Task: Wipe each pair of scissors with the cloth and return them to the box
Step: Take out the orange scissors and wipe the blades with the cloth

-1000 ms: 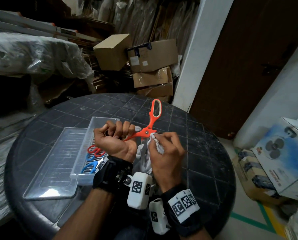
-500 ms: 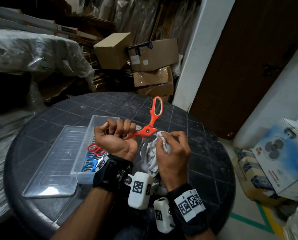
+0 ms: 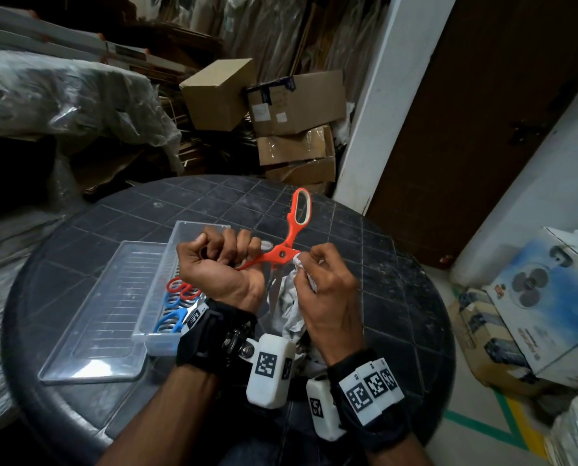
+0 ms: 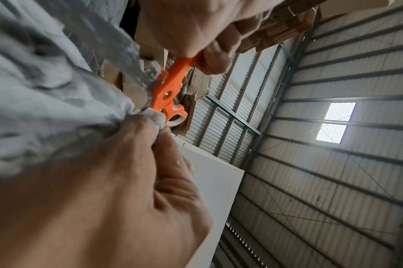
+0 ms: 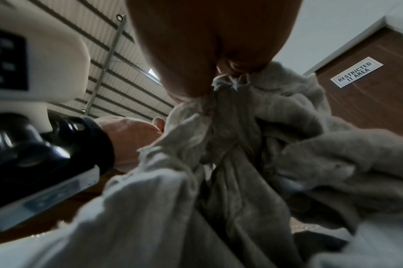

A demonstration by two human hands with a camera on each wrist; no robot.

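Orange scissors [image 3: 282, 253] are held above the round table, handles spread wide. My left hand [image 3: 220, 264] grips one handle in a fist; the other handle loop [image 3: 301, 210] sticks up and away. My right hand [image 3: 328, 284] pinches a bunched white cloth [image 3: 291, 307] against the scissors just beside the pivot. In the left wrist view the orange scissors [image 4: 166, 90] run from my left hand [image 4: 196, 27] down to my right hand [image 4: 104, 199], which squeezes the cloth [image 4: 46, 99]. The right wrist view shows my right hand [image 5: 207, 45] clutching the hanging cloth [image 5: 242, 163]. The blades are mostly hidden.
A clear plastic box [image 3: 180, 237] lies left of my hands with red scissors [image 3: 180, 287] and blue scissors [image 3: 173, 317] inside. Its clear lid [image 3: 102, 314] lies flat beside it. Cardboard boxes [image 3: 294, 102] stand behind the dark table [image 3: 398, 297]; a fan carton [image 3: 543, 297] sits at right.
My right hand slid the cloth a little away from the pivot, then back up against it. My left hand kept its grip on the handle and barely moved.
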